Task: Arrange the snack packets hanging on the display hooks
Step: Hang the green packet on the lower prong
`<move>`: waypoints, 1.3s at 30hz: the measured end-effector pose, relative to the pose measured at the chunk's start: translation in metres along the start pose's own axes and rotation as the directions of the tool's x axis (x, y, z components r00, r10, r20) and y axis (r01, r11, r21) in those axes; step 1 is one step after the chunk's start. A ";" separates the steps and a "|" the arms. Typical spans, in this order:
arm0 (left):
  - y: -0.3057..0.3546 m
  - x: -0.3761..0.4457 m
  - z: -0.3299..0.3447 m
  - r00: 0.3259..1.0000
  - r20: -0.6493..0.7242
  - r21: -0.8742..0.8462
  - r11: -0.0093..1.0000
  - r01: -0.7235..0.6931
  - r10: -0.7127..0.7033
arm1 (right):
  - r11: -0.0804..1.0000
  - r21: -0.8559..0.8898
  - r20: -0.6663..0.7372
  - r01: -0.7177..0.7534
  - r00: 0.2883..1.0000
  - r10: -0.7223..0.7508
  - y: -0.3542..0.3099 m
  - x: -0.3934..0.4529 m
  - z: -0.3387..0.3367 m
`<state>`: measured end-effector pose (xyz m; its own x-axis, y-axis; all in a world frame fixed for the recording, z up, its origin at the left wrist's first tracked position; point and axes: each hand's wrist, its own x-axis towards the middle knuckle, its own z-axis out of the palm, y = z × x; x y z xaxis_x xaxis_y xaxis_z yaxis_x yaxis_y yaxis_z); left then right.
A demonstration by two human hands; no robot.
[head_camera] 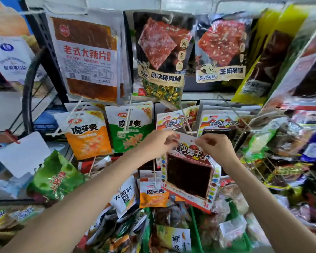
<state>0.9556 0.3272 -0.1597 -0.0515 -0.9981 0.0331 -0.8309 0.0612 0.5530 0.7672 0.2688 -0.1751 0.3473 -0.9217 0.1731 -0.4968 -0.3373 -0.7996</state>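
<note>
Both hands pinch the top edge of one snack packet (189, 172): the left hand (158, 143) holds its upper left corner and the right hand (214, 146) its upper right corner, fingers curled onto the header strip. That packet has a dark window in a red and white frame, and it hangs down from the fingers with its long axis running top to bottom, tilted slightly to the right.

Just above the header, between the two hands, the tip of a display hook (185, 127) reaches forward. The coming move likely turns on this: the hole in the header must meet that tip, up and a little back from the grip. Neither hand is clearly nearer; whether the hole is already on the hook is hard to tell through the blur.

Behind, on the same row, two similar red packets (175, 118) hang, and left of them one orange packet (88, 136) and one green packet (130, 128). On the top row, three large packets show clearly, the white one (87, 57) at the left.
</note>
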 end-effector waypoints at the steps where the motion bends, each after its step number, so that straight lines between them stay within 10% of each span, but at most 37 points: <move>1: 0.002 0.004 0.003 0.999 -0.052 -0.027 1.000 0.000 -0.002 | 1.000 -0.002 0.021 0.023 1.000 -0.022 0.001 0.003 -0.003; 10: 0.018 0.029 0.017 0.979 -0.179 -0.126 0.989 0.080 -0.102 | 0.985 -0.033 0.143 0.167 0.977 -0.160 0.010 0.043 0.000; 39: 0.023 0.050 -0.002 0.958 0.063 -0.352 0.892 0.283 -0.279 | 0.954 0.016 0.308 0.301 0.906 -0.291 0.013 0.064 -0.012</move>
<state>0.9351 0.2784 -0.1442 0.1478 -0.9734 -0.1753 -0.5607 -0.2285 0.7959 0.7738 0.2031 -0.1675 0.7041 -0.6777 0.2121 -0.3568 -0.5958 -0.7195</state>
